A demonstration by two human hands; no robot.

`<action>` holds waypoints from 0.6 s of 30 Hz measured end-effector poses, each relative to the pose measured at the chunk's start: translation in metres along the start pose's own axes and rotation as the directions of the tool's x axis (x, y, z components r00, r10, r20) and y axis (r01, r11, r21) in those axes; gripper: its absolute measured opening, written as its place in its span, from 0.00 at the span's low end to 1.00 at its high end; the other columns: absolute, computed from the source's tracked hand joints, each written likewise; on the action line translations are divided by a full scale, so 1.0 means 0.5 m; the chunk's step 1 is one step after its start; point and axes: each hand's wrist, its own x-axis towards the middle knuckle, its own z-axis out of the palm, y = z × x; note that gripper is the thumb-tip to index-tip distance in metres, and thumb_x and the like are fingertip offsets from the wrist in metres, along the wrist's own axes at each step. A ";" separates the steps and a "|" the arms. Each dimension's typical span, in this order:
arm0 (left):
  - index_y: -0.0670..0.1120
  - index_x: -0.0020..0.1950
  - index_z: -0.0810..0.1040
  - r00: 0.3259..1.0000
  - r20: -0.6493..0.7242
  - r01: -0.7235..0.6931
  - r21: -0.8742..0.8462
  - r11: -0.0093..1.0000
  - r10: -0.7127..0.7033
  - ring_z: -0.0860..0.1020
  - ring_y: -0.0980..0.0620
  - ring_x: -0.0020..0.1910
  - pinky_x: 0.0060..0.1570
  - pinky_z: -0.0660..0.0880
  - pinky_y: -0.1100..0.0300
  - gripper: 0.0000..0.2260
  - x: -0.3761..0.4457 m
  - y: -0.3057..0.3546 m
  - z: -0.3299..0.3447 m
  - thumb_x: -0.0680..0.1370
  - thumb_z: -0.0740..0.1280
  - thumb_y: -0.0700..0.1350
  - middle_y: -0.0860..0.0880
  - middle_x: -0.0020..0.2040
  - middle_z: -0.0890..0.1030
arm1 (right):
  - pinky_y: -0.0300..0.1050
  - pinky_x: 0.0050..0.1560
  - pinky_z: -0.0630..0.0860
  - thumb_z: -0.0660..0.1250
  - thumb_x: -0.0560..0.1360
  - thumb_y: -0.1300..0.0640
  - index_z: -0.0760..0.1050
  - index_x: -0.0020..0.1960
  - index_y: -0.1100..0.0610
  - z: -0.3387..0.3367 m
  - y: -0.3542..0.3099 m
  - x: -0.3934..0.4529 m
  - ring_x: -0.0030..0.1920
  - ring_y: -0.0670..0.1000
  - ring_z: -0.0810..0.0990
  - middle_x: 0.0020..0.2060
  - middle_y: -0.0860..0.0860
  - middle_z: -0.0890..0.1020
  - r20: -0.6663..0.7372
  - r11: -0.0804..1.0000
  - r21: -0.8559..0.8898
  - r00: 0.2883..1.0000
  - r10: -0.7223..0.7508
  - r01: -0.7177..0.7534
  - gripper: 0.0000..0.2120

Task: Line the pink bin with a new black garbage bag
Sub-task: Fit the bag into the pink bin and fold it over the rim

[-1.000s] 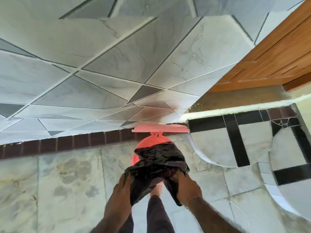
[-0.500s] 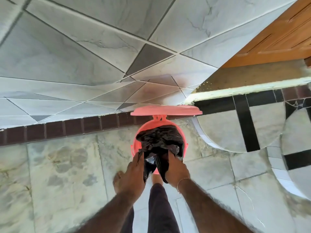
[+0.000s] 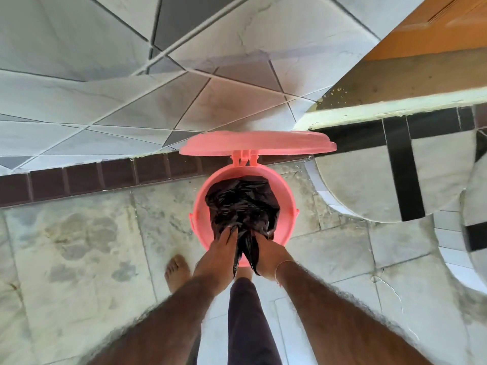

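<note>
Inside the pink bin (image 3: 203, 206), black garbage bag (image 3: 241, 204) gripped by left hand (image 3: 220, 252) and right hand (image 3: 267, 255).

Single head-worn wide-angle view, looking steeply down past both forearms. Pink bin (image 3: 243, 206) sits centre frame, close below; tiled floor (image 3: 79, 246) fills the lower half, wall above.

Bare foot (image 3: 177, 270) on marble floor (image 3: 79, 246); wooden door (image 3: 434, 30) beyond.
</note>
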 end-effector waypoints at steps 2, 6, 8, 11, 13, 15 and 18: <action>0.45 0.78 0.48 0.999 0.032 0.010 -0.052 0.999 -0.008 0.70 0.42 0.68 0.67 0.69 0.49 0.39 0.016 -0.007 0.009 0.73 0.67 0.37 0.47 0.78 0.54 | 0.50 0.53 0.78 0.64 0.73 0.55 0.63 0.69 0.47 0.010 0.019 0.002 0.55 0.62 0.81 0.58 0.56 0.81 0.011 1.000 0.025 1.000 0.014 -0.015 0.25; 0.50 0.76 0.54 0.953 -0.287 0.040 -0.183 0.982 -0.093 0.73 0.42 0.64 0.62 0.74 0.46 0.34 0.045 -0.043 -0.054 0.74 0.67 0.43 0.47 0.75 0.62 | 0.53 0.55 0.78 0.65 0.70 0.51 0.58 0.71 0.44 -0.032 0.052 0.010 0.55 0.63 0.81 0.58 0.56 0.81 -0.261 0.975 0.203 0.955 0.138 -0.085 0.32; 0.50 0.76 0.54 0.889 -0.414 0.138 -0.162 0.977 -0.194 0.72 0.39 0.62 0.58 0.74 0.41 0.33 0.041 -0.063 -0.098 0.75 0.66 0.43 0.47 0.75 0.60 | 0.54 0.53 0.77 0.64 0.70 0.53 0.50 0.74 0.41 -0.066 0.068 0.008 0.54 0.63 0.81 0.58 0.55 0.81 -0.422 0.971 0.222 0.888 0.181 -0.093 0.37; 0.46 0.77 0.52 0.867 -0.395 0.266 -0.144 0.953 -0.302 0.66 0.37 0.67 0.61 0.70 0.39 0.35 0.009 -0.096 -0.120 0.73 0.64 0.37 0.46 0.78 0.54 | 0.57 0.53 0.76 0.62 0.73 0.59 0.47 0.77 0.42 -0.091 0.094 -0.002 0.54 0.66 0.80 0.66 0.54 0.73 -0.530 0.985 0.124 0.830 0.171 -0.124 0.38; 0.46 0.76 0.53 0.850 -0.391 0.316 -0.154 0.936 -0.352 0.66 0.36 0.67 0.60 0.71 0.38 0.35 -0.017 -0.108 -0.117 0.71 0.59 0.32 0.45 0.78 0.55 | 0.57 0.50 0.76 0.59 0.73 0.65 0.47 0.78 0.44 -0.089 0.119 -0.006 0.52 0.67 0.80 0.68 0.54 0.68 -0.544 0.979 0.063 0.815 0.198 -0.196 0.39; 0.45 0.74 0.55 0.848 -0.379 0.340 -0.150 0.929 -0.371 0.68 0.35 0.64 0.54 0.74 0.36 0.33 -0.040 -0.115 -0.100 0.70 0.56 0.30 0.45 0.76 0.58 | 0.56 0.46 0.76 0.60 0.72 0.67 0.48 0.77 0.45 -0.074 0.148 -0.008 0.49 0.65 0.81 0.69 0.54 0.66 -0.560 0.970 0.003 0.804 0.202 -0.241 0.40; 0.44 0.72 0.58 0.853 -0.331 0.379 -0.136 0.915 -0.403 0.70 0.34 0.61 0.51 0.75 0.36 0.30 -0.065 -0.127 -0.057 0.70 0.55 0.31 0.43 0.74 0.61 | 0.57 0.44 0.77 0.62 0.72 0.65 0.49 0.76 0.46 -0.042 0.177 -0.006 0.50 0.63 0.80 0.68 0.54 0.66 -0.539 0.959 -0.065 0.819 0.199 -0.276 0.38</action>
